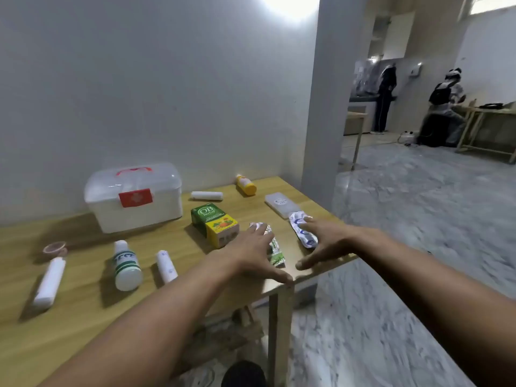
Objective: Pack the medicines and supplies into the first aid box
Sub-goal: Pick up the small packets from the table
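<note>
Foil blister strips lie right at the table's (83,317) near corner, so we judge a careless sweep could push them off the edge. Our left hand (252,254) is spread wide and flat on the green-and-silver strip (275,251); our right hand (321,241) is likewise splayed, fingertips on the blue-printed strip (301,229). Neither grips anything yet. The first aid box (134,195) stands well apart by the wall, lid shut, so nothing can go in until we open it.
</note>
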`<state>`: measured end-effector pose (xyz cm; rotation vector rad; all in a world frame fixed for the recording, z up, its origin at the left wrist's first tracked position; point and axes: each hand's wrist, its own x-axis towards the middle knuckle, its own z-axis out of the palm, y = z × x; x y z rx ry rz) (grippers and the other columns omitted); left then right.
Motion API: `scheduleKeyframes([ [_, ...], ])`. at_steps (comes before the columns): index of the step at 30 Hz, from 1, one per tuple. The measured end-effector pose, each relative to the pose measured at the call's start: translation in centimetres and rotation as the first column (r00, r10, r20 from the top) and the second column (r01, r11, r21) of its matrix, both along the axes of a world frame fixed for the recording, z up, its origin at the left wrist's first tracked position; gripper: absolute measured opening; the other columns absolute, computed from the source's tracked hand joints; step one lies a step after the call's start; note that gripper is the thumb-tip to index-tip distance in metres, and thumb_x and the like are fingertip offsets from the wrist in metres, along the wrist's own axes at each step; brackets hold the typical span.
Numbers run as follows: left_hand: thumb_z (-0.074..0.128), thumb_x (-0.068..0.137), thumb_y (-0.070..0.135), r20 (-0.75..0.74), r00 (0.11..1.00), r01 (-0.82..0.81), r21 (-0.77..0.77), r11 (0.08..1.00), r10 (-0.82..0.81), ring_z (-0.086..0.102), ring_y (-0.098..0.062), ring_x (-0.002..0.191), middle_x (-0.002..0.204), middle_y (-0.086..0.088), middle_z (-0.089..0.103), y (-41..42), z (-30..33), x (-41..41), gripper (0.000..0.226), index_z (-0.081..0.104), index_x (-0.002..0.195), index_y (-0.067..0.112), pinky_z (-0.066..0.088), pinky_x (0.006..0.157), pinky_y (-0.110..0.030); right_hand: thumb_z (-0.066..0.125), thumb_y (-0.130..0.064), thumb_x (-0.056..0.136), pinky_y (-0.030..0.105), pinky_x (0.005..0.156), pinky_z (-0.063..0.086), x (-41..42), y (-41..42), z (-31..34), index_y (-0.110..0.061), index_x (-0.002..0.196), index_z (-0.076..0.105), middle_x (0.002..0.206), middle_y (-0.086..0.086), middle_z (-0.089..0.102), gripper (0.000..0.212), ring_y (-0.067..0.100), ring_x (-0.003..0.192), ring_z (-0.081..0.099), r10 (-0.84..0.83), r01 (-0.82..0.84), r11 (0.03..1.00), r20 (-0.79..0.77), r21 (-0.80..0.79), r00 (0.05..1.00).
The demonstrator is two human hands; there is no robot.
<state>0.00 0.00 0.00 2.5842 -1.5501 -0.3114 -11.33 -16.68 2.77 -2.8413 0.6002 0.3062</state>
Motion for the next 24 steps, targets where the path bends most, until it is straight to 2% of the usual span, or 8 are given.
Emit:
scheduleKeyframes([
  [3, 0.057, 0.058, 0.082, -0.028, 0.999, -0.015, 0.053, 0.999, 0.017, 0.01, -0.023, 0.146, 0.16, -0.007, 0.01, 0.2, -0.8, 0.0, 0.117, 0.021, 0.148, 0.016, 0.017, 0.118, -0.041, 0.069, -0.078, 0.05, 0.039, 0.105, 0.039, -0.9, -0.3, -0.9, -0.02, 0.136, 0.038, 0.146, 0.0, 0.041, 0.108, 0.02, 0.125, 0.045, 0.017, -0.019, 1.0, -0.081, -0.021, 0.997],
  [6, 0.056, 0.057, 0.083, 0.036, 0.999, 0.002, 0.027, 1.0, -0.003, 0.022, -0.025, 0.143, 0.157, -0.007, 0.023, 0.2, -1.2, -0.7, 0.111, 0.031, 0.143, 0.018, 0.026, 0.115, -0.041, 0.076, -0.064, 0.056, 0.041, 0.094, 0.046, -2.4, -0.5, -2.2, -0.02, 0.126, 0.045, 0.131, 0.001, 0.054, 0.088, 0.026, 0.117, 0.053, 0.067, -0.071, 0.99, -0.034, -0.122, 0.997],
  [9, 0.069, 0.063, 0.062, 0.152, 0.987, 0.072, -0.067, 0.995, -0.061, 0.049, -0.028, 0.119, 0.127, -0.008, 0.054, -0.1, -1.5, -2.5, 0.068, 0.056, 0.11, 0.015, 0.045, 0.091, -0.036, 0.071, -0.033, 0.077, 0.036, 0.066, 0.046, -4.2, -0.2, -3.7, -0.021, 0.103, 0.053, 0.103, 0.004, 0.066, 0.033, 0.031, 0.091, 0.059, 0.152, -0.105, 0.94, 0.122, -0.324, 0.981],
  [11, 0.068, 0.068, 0.041, 0.209, 0.975, 0.108, -0.163, 0.981, -0.073, 0.057, -0.03, 0.099, 0.101, -0.006, 0.063, -0.4, -1.6, -3.8, 0.033, 0.055, 0.085, 0.016, 0.042, 0.07, -0.033, 0.057, -0.016, 0.084, 0.037, 0.058, 0.041, -5.7, -0.1, -4.6, -0.021, 0.085, 0.051, 0.081, 0.006, 0.062, 0.008, 0.032, 0.073, 0.05, 0.156, -0.056, 0.928, 0.247, -0.369, 0.956],
  [14, 0.061, 0.072, 0.027, 0.182, 0.981, 0.115, -0.282, 0.953, -0.064, 0.06, -0.034, 0.088, 0.091, -0.009, 0.069, -1.0, -1.7, -5.6, 0.02, 0.065, 0.088, 0.015, 0.045, 0.066, -0.034, 0.048, -0.009, 0.087, 0.037, 0.053, 0.038, -8.4, 0.2, -5.0, -0.021, 0.082, 0.053, 0.074, 0.01, 0.059, 0.013, 0.033, 0.067, 0.044, 0.165, -0.025, 0.926, 0.345, -0.377, 0.924],
  [16, 0.053, 0.071, 0.029, 0.179, 0.978, 0.165, -0.333, 0.928, -0.109, 0.059, -0.037, 0.084, 0.086, -0.012, 0.069, -1.5, -2.0, -7.0, 0.028, 0.068, 0.09, 0.016, 0.05, 0.067, -0.038, 0.05, -0.011, 0.09, 0.036, 0.055, 0.037, -10.7, 0.5, -5.1, -0.024, 0.099, 0.065, 0.081, 0.016, 0.065, 0.022, 0.04, 0.072, 0.053, 0.125, 0.011, 0.942, 0.38, -0.336, 0.916],
  [20, 0.053, 0.075, 0.019, 0.136, 0.939, 0.341, -0.47, 0.814, -0.314, 0.049, -0.033, 0.065, 0.066, -0.008, 0.057, -2.8, -3.3, -10.5, 0.013, 0.054, 0.066, 0.009, 0.048, 0.055, -0.043, 0.058, -0.012, 0.089, 0.034, 0.06, 0.044, -16.0, 0.1, -7.6, -0.03, 0.112, 0.069, 0.085, 0.013, 0.072, 0.031, 0.036, 0.078, 0.064, -0.078, 0.133, 0.986, 0.432, -0.099, 0.899],
  [24, 0.057, 0.083, 0.015, 0.094, 0.927, 0.354, -0.541, 0.763, -0.363, 0.054, -0.023, 0.08, 0.083, -0.002, 0.061, -3.6, -6.8, -14.9, 0.015, 0.072, 0.085, 0.013, 0.049, 0.061, -0.038, 0.056, -0.002, 0.08, 0.036, 0.067, 0.054, -20.5, -0.9, -12.6, -0.027, 0.097, 0.071, 0.085, -0.001, 0.074, 0.034, 0.02, 0.076, 0.065, -0.318, 0.305, 0.948, 0.35, 0.094, 0.881],
])
